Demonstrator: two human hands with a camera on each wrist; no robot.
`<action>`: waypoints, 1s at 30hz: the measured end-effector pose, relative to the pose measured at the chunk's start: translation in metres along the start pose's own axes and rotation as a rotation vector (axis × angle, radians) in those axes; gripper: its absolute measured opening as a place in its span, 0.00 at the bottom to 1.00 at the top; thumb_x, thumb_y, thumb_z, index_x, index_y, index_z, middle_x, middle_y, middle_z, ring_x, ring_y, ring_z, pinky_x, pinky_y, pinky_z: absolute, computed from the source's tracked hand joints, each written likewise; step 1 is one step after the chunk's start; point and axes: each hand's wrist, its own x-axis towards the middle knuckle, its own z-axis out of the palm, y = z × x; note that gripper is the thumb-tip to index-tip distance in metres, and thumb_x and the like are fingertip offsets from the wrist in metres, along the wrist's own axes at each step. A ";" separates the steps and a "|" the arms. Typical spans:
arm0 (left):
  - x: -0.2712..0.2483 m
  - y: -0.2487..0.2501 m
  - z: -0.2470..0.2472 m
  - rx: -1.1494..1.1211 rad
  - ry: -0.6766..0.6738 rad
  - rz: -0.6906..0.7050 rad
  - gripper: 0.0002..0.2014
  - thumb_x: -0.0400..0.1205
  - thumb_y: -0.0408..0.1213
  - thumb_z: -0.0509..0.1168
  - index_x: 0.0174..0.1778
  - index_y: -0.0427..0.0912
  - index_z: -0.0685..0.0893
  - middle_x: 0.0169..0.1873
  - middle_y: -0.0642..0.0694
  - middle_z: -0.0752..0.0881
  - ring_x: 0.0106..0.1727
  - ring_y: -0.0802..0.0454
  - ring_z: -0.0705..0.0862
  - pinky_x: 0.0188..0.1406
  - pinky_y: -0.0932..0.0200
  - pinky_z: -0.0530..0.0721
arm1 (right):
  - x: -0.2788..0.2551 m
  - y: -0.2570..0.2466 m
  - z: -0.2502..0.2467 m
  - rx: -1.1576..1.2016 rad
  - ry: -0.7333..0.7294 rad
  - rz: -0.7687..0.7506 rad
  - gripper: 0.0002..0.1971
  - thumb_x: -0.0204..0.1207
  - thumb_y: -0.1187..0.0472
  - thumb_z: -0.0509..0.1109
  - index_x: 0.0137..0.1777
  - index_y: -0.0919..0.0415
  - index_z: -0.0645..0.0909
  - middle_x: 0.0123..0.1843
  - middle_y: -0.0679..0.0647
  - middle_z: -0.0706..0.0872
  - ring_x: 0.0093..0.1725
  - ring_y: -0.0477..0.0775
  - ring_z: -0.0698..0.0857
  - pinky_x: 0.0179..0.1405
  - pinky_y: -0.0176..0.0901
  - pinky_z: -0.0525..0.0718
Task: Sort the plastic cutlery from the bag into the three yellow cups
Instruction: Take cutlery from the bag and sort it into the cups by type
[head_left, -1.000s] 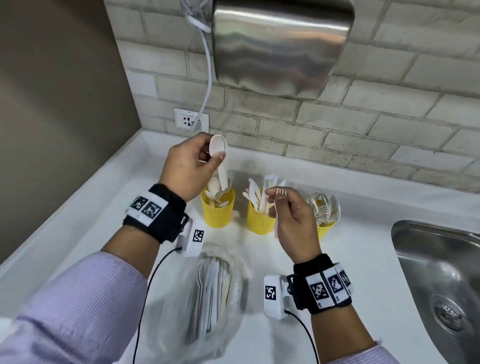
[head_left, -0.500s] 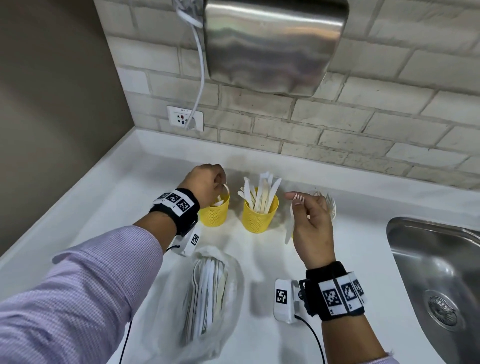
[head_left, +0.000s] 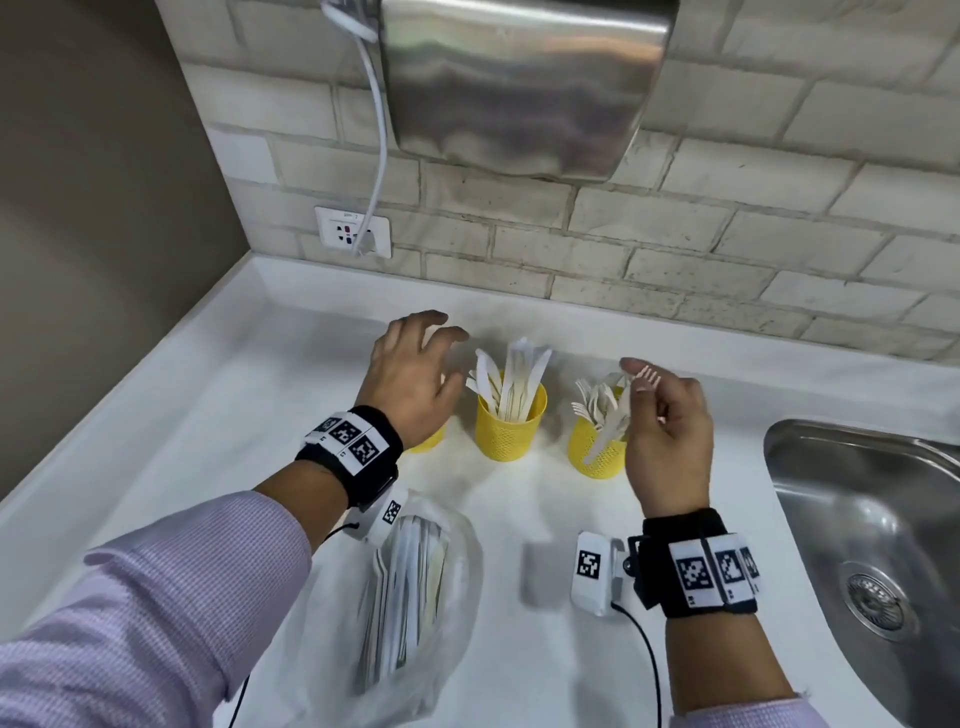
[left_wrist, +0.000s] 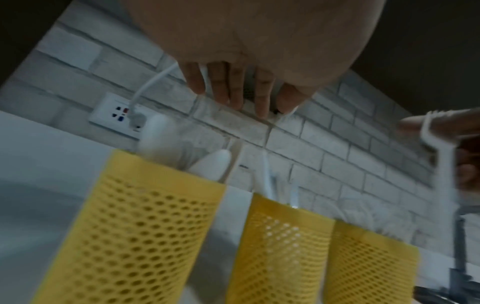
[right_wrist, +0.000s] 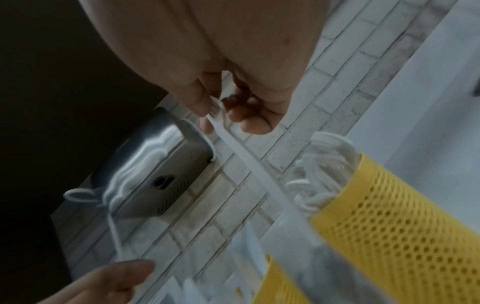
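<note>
Three yellow mesh cups stand in a row on the white counter. The left cup (head_left: 431, 435), holding spoons (left_wrist: 210, 164), is mostly hidden under my left hand (head_left: 415, 364), which hovers above it with spread fingers and holds nothing. The middle cup (head_left: 510, 426) holds knives. The right cup (head_left: 597, 449) holds forks. My right hand (head_left: 641, 382) pinches a white plastic fork (right_wrist: 233, 144) by its tines, handle pointing down in front of the right cup. The clear bag (head_left: 410, 597) with more cutlery lies near me.
A steel sink (head_left: 872, 545) is set into the counter at the right. A metal hand dryer (head_left: 519, 83) hangs on the brick wall above the cups, its cord running to a wall socket (head_left: 353, 231). A brown wall closes the left side.
My left hand has let the spoon go into the left cup and lifted with fingers spread. My right hand has carried the fork rightwards to the front of the right cup.
</note>
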 end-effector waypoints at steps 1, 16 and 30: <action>-0.001 0.008 -0.001 -0.009 0.009 0.027 0.23 0.77 0.48 0.58 0.67 0.47 0.83 0.67 0.42 0.79 0.66 0.39 0.76 0.66 0.42 0.76 | 0.006 0.003 -0.007 -0.020 0.035 -0.021 0.14 0.88 0.66 0.64 0.64 0.53 0.88 0.52 0.57 0.77 0.38 0.37 0.80 0.44 0.23 0.74; -0.020 0.103 0.055 -0.117 -0.394 0.295 0.15 0.85 0.42 0.65 0.67 0.48 0.86 0.64 0.51 0.84 0.57 0.46 0.87 0.52 0.49 0.87 | 0.042 0.021 -0.053 0.117 0.191 -0.080 0.11 0.88 0.63 0.63 0.63 0.59 0.86 0.62 0.70 0.81 0.34 0.52 0.87 0.42 0.33 0.83; -0.006 0.117 0.103 -0.002 -0.404 0.371 0.25 0.79 0.26 0.65 0.73 0.39 0.79 0.71 0.41 0.75 0.69 0.39 0.75 0.55 0.44 0.86 | 0.021 0.036 -0.048 -0.062 -0.085 -0.205 0.11 0.88 0.64 0.66 0.63 0.56 0.88 0.51 0.53 0.79 0.37 0.48 0.90 0.45 0.33 0.84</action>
